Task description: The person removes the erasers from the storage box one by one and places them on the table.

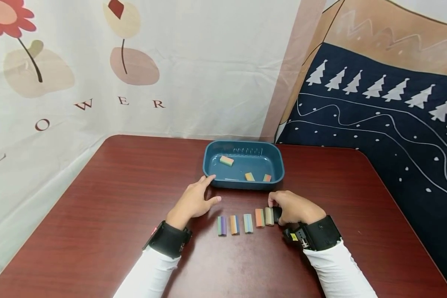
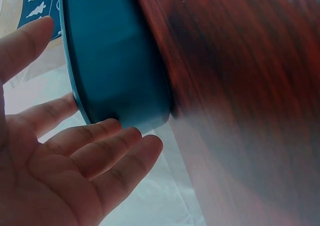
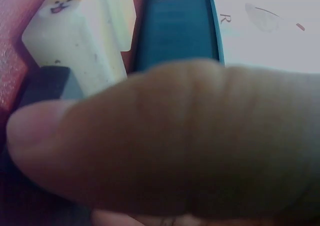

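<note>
A row of small striped blocks lies on the dark red table (image 1: 97,215): purple-green (image 1: 222,225), orange-blue (image 1: 234,224), pale blue-tan (image 1: 248,223), orange (image 1: 259,217) and beige (image 1: 269,216). My right hand (image 1: 294,207) curls round a dark block (image 1: 277,213) at the row's right end, next to the beige one. In the right wrist view a thumb (image 3: 165,136) fills the frame beside a pale block (image 3: 82,41). My left hand (image 1: 195,200) rests open, its fingers (image 2: 100,151) touching the near left corner of the blue tray (image 1: 208,161).
The tray holds three small blocks (image 1: 226,160) (image 1: 249,176) (image 1: 267,178). A flower-print cloth (image 1: 97,62) hangs behind the table and a dark blue tree-print cloth (image 1: 376,124) lies at the right. The table's edges run close on the left and right.
</note>
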Demonstrator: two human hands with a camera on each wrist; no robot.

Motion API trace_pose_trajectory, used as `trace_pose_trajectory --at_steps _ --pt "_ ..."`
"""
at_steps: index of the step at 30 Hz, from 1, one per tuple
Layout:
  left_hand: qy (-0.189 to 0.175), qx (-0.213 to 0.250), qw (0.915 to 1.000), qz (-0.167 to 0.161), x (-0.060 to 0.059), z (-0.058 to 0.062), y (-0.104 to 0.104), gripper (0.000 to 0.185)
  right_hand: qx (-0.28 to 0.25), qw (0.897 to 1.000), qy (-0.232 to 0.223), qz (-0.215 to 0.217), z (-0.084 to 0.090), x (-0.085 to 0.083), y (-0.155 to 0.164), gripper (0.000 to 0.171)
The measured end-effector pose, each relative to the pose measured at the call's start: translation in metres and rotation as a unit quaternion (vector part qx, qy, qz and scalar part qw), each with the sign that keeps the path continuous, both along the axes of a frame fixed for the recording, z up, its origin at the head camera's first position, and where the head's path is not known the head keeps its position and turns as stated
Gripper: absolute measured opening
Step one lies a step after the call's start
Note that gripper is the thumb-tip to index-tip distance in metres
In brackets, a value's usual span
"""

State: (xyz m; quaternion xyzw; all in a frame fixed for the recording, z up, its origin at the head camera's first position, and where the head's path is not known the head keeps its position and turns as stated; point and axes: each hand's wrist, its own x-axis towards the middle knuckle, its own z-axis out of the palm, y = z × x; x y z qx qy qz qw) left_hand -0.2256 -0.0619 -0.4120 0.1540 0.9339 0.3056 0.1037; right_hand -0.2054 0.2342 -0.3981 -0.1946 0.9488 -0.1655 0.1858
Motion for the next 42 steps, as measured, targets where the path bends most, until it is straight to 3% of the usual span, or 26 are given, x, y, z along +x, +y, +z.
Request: trace_pose_trajectory --at_steps 17,23,29,36,42 --pt "-0.010 0.005 0.9998 0.015 0.005 -0.003 -0.010 0.072 -0.021 1.000 -0.006 -0.002 0.003 0.000 -0.005 0.044" --pt "0.004 0.009 0.9999 0.012 -0.001 0.003 -0.008 0.072 -0.059 0.997 0.044 0.019 0.020 -0.008 0.000 0.031" --pt "0.003 0.002 1.0000 0.004 -0.004 0.002 -0.006 0.071 -0.100 0.988 0.111 0.048 0.025 -0.016 -0.002 0.029" --pt "-0.002 0.010 0.9999 0.001 -0.001 0.001 -0.001 0.069 -0.105 0.978 0.170 0.051 0.046 -0.041 -0.012 0.032" --pt "-0.006 0.012 0.9999 0.009 0.002 -0.001 -0.001 0.069 -0.065 0.979 0.167 0.095 0.066 -0.073 -0.038 0.032"
